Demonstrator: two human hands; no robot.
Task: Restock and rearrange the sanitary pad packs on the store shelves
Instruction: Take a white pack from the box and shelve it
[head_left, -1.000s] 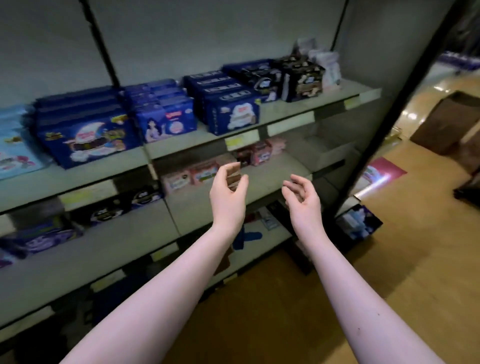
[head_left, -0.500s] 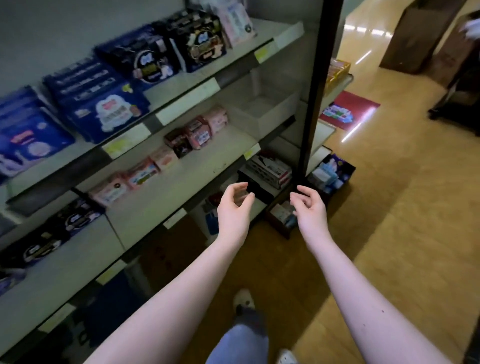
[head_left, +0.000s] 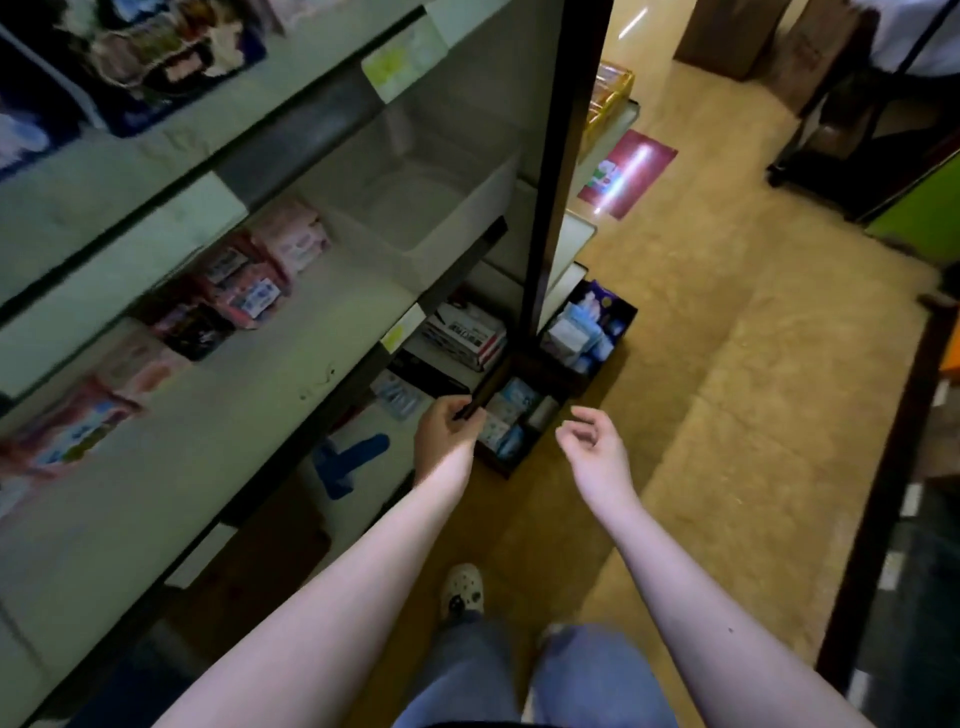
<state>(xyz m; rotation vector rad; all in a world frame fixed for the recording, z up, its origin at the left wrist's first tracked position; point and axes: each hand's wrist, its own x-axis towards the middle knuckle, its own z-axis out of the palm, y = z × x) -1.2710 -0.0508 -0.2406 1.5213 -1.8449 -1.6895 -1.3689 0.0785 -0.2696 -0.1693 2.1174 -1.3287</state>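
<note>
The person stands close to the shelving, both bare arms stretched down toward the floor beside the black post (head_left: 558, 156). A dark box (head_left: 493, 460) sits on the floor at the foot of the post, holding blue-and-white packs (head_left: 514, 397).

The left hand (head_left: 445, 432) is just at the box's near-left corner, beside those packs but not on them. Its fingers are curled at the lower end of a dark bar (head_left: 488, 382) that slants across the box. Through the blur I cannot tell whether they actually grip the bar or only lie against it.

The right hand (head_left: 597, 449) hangs over the floor (head_left: 727, 415) to the right of the box. Its fingers are loosely bent, it holds nothing, and it is clear of the packs. The box lies between the two hands, nearer the left one.

Just beyond, on the other side of the post, a second dark box (head_left: 621, 325) holds more blue packs (head_left: 576, 332), well out of reach of either hand.

Up on the shelving, pink packs (head_left: 249, 291) stand in a row toward the back of the middle shelf (head_left: 234, 415), with a white bin (head_left: 467, 228) at its right end. Dark blue packs (head_left: 156, 67) sit on the top shelf (head_left: 93, 176), blurred.
</note>
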